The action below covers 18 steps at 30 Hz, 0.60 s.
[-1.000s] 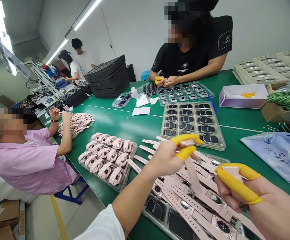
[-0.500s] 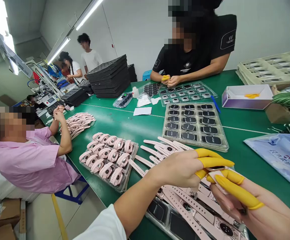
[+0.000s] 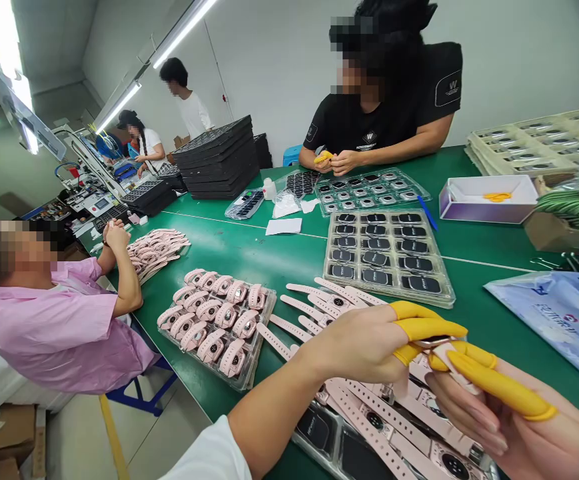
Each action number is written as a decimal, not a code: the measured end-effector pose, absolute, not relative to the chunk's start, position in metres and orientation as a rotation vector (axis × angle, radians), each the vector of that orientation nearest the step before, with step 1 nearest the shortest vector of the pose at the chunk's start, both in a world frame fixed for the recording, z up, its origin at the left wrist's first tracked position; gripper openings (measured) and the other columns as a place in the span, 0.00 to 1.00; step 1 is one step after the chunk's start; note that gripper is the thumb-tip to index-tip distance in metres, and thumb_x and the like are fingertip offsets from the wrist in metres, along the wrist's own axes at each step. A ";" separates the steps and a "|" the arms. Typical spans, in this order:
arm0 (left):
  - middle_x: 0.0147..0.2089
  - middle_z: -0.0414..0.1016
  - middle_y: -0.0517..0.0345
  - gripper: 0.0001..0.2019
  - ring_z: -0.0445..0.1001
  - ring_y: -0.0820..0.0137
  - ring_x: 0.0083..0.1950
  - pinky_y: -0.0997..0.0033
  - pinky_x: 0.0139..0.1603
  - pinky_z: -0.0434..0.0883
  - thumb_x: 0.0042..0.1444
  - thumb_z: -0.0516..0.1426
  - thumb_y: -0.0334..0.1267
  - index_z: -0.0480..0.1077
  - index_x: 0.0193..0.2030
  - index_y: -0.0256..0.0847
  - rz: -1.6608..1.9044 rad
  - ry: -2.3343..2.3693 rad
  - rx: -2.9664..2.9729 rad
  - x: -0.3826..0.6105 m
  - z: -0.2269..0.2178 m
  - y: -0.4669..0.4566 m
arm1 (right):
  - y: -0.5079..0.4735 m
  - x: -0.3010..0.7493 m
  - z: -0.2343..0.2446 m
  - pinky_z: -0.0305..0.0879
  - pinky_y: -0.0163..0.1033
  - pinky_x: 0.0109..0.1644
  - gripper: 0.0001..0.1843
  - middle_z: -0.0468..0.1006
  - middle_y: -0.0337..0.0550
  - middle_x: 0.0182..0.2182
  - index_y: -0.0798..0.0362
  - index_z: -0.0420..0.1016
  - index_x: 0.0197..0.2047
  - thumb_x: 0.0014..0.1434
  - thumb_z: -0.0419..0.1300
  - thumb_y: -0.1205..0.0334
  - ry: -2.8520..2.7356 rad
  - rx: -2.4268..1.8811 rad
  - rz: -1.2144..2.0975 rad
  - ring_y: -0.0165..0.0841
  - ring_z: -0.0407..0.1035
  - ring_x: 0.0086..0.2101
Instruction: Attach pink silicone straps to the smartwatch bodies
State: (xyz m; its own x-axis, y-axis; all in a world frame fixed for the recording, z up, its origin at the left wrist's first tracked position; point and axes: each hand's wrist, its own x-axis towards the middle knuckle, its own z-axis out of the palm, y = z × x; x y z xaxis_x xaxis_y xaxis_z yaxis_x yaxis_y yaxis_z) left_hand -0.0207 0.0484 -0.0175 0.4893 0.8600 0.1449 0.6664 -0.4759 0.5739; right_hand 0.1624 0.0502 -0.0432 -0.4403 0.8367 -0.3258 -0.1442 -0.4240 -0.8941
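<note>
My left hand [image 3: 369, 343], with yellow finger cots on the fingertips, pinches one end of a pink watch piece [image 3: 436, 353] above the near right of the green table [image 3: 249, 253]. My right hand [image 3: 509, 413], also in yellow cots, grips the other end, so the two hands meet at the piece. Beneath them lies a heap of pink watches with straps [image 3: 369, 407] on a clear tray with dark screens [image 3: 319, 427].
A tray of rolled pink watches [image 3: 216, 320] sits to the left, and a tray of black watch faces [image 3: 386, 253] lies ahead. A person in black [image 3: 384, 107] works opposite, one in pink [image 3: 49, 313] at left. A blue bag [image 3: 559, 313] and a purple box [image 3: 489, 197] lie right.
My hands, apart a second ago with a strap hanging from the left, have come together over the pile and now both grip the pink piece.
</note>
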 end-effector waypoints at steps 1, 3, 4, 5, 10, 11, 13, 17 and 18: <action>0.71 0.68 0.48 0.27 0.68 0.64 0.72 0.64 0.74 0.67 0.67 0.49 0.28 0.65 0.72 0.37 0.586 1.268 2.307 -0.019 -0.016 0.048 | 0.050 0.163 -0.045 0.51 0.45 0.20 0.34 0.56 0.44 0.14 0.47 0.65 0.13 0.53 0.64 0.29 -1.081 -1.057 1.940 0.33 0.48 0.17; 0.69 0.69 0.44 0.27 0.68 0.62 0.71 0.64 0.75 0.66 0.66 0.48 0.28 0.65 0.71 0.31 0.578 1.283 2.336 -0.016 -0.013 0.047 | 0.051 0.164 -0.049 0.51 0.45 0.20 0.34 0.55 0.44 0.14 0.47 0.64 0.13 0.53 0.65 0.29 -1.052 -1.051 1.939 0.33 0.48 0.17; 0.68 0.70 0.41 0.26 0.68 0.61 0.71 0.64 0.74 0.66 0.67 0.48 0.28 0.65 0.71 0.28 0.580 1.279 2.348 -0.015 -0.011 0.047 | 0.051 0.165 -0.050 0.50 0.44 0.19 0.34 0.55 0.44 0.14 0.48 0.63 0.13 0.52 0.65 0.29 -1.037 -1.061 1.929 0.33 0.48 0.17; 0.67 0.71 0.39 0.26 0.68 0.61 0.71 0.65 0.74 0.66 0.68 0.47 0.29 0.65 0.71 0.25 0.588 1.261 2.356 -0.015 -0.009 0.046 | 0.051 0.165 -0.051 0.50 0.44 0.19 0.35 0.55 0.44 0.14 0.48 0.63 0.13 0.51 0.66 0.29 -1.022 -1.073 1.921 0.32 0.48 0.17; 0.68 0.71 0.39 0.25 0.66 0.62 0.71 0.67 0.75 0.64 0.72 0.46 0.35 0.63 0.70 0.23 0.594 1.169 2.418 -0.016 -0.006 0.046 | 0.052 0.164 -0.049 0.50 0.42 0.19 0.35 0.56 0.44 0.14 0.48 0.64 0.13 0.47 0.69 0.28 -0.977 -1.092 1.929 0.31 0.48 0.17; 0.67 0.72 0.39 0.25 0.68 0.61 0.70 0.65 0.74 0.65 0.72 0.47 0.35 0.63 0.70 0.23 0.571 1.190 2.442 -0.017 -0.007 0.046 | 0.052 0.164 -0.050 0.50 0.41 0.19 0.35 0.56 0.43 0.14 0.48 0.63 0.13 0.47 0.69 0.28 -0.971 -1.101 1.938 0.31 0.47 0.17; 0.64 0.74 0.39 0.25 0.70 0.59 0.67 0.62 0.73 0.67 0.71 0.48 0.35 0.64 0.70 0.23 0.513 1.243 2.493 -0.016 -0.008 0.046 | 0.054 0.166 -0.055 0.47 0.40 0.19 0.36 0.54 0.42 0.14 0.49 0.62 0.13 0.47 0.70 0.29 -0.952 -1.124 1.965 0.29 0.45 0.17; 0.60 0.76 0.39 0.23 0.73 0.58 0.63 0.58 0.69 0.70 0.70 0.50 0.36 0.68 0.67 0.26 0.401 1.333 2.580 -0.013 -0.008 0.045 | 0.061 0.174 -0.074 0.44 0.36 0.19 0.37 0.54 0.40 0.15 0.51 0.62 0.14 0.43 0.73 0.29 -0.968 -1.148 2.060 0.26 0.43 0.18; 0.59 0.76 0.38 0.22 0.74 0.58 0.63 0.57 0.68 0.71 0.70 0.50 0.37 0.69 0.66 0.26 0.383 1.348 2.593 -0.012 -0.008 0.044 | 0.063 0.177 -0.078 0.45 0.36 0.20 0.37 0.55 0.39 0.15 0.51 0.63 0.14 0.41 0.74 0.29 -0.991 -1.156 2.089 0.26 0.43 0.18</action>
State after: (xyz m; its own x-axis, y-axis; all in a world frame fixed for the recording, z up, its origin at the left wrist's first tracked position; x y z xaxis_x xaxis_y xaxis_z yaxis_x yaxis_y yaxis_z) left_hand -0.0125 0.0444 -0.0078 0.5522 0.8222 0.1381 0.7722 -0.5668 0.2872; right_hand 0.1766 0.0633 -0.0777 -0.4791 0.7441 -0.4656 -0.1100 -0.5771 -0.8092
